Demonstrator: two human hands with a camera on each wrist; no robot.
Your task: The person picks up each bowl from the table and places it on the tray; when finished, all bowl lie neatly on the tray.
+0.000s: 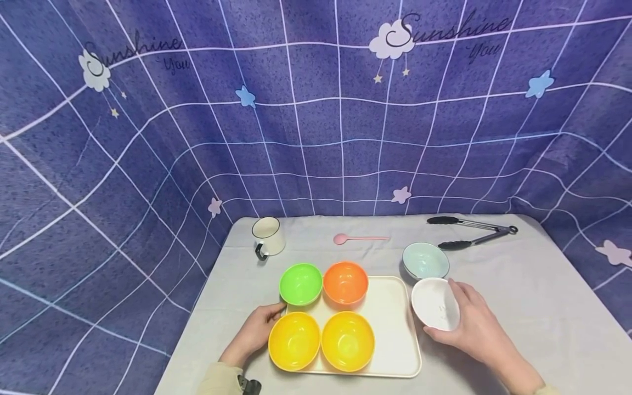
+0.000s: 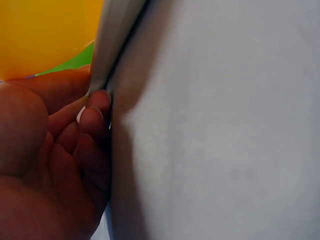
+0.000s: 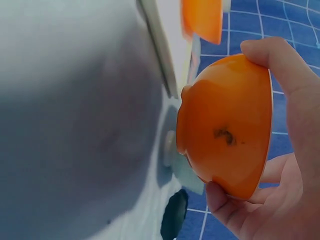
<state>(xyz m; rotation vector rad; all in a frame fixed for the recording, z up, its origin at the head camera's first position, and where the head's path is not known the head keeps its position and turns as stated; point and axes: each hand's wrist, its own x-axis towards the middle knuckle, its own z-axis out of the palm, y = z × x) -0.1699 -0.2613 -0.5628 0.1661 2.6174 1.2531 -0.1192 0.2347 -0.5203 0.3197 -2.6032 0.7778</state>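
My right hand (image 1: 476, 326) holds a bowl (image 1: 434, 304) by its rim, just off the right side of the cream tray (image 1: 392, 329). White inside, that bowl shows an orange outside with a dark mark (image 3: 225, 120) in the right wrist view. At the tray's left edge, my left hand (image 1: 259, 329) grips the rim with curled fingers (image 2: 92, 122). On the tray stand a green bowl (image 1: 301, 285), an orange bowl (image 1: 346, 283) and two yellow bowls (image 1: 294, 341), arranged two by two. The left fingertips are partly hidden by bowls in the head view.
Behind the held bowl sits a pale blue bowl (image 1: 425, 261). Black-tipped tongs (image 1: 476, 233) lie spread at the back right. A pink spoon (image 1: 360, 238) lies at the back middle, and a white mug (image 1: 269, 236) stands back left. Blue curtain (image 1: 316, 126) encloses the table's back and sides.
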